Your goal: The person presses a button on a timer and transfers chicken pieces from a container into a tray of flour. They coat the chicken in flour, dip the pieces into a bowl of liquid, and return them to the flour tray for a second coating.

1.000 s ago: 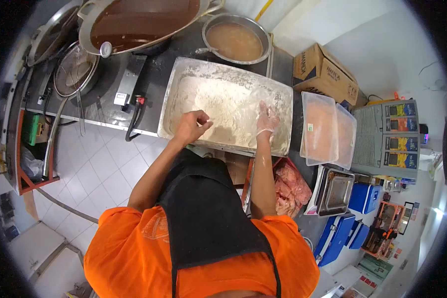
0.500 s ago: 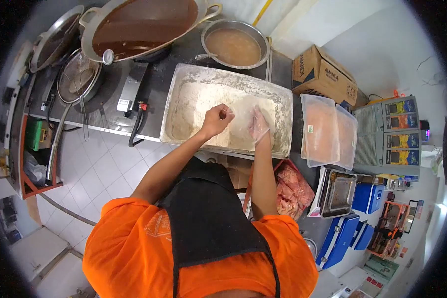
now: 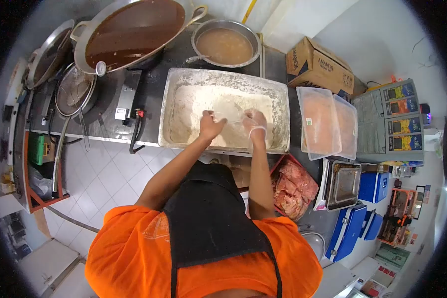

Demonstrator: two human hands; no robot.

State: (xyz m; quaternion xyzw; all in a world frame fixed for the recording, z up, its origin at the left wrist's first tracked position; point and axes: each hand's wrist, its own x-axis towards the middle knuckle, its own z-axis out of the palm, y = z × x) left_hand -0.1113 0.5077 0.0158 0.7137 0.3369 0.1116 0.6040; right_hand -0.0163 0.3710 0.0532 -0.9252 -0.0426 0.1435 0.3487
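Note:
A large metal tray [image 3: 170, 107] of white flour [image 3: 198, 102] lies on the dark counter in front of me. Both my hands are over its near half, close together. My left hand [image 3: 211, 125] is bare, with its fingers closed on what looks like a thin clear plastic piece [image 3: 225, 116] stretched toward the other hand. My right hand [image 3: 255, 123] wears a clear glove dusted with flour; its fingers are curled, and their grip is unclear.
Behind the tray are a wok of dark oil [image 3: 129, 27], a pan of brown liquid [image 3: 225, 44], and a strainer [image 3: 74, 89] at left. Right of it are lidded plastic tubs [image 3: 327, 121], a cardboard box [image 3: 319, 63], raw meat in a red basket [image 3: 294, 186] and blue coolers [image 3: 352, 226].
My left hand swept right across the flour, then drew back toward the near edge. My right hand went from open and raised to curled, and the two hands have come together.

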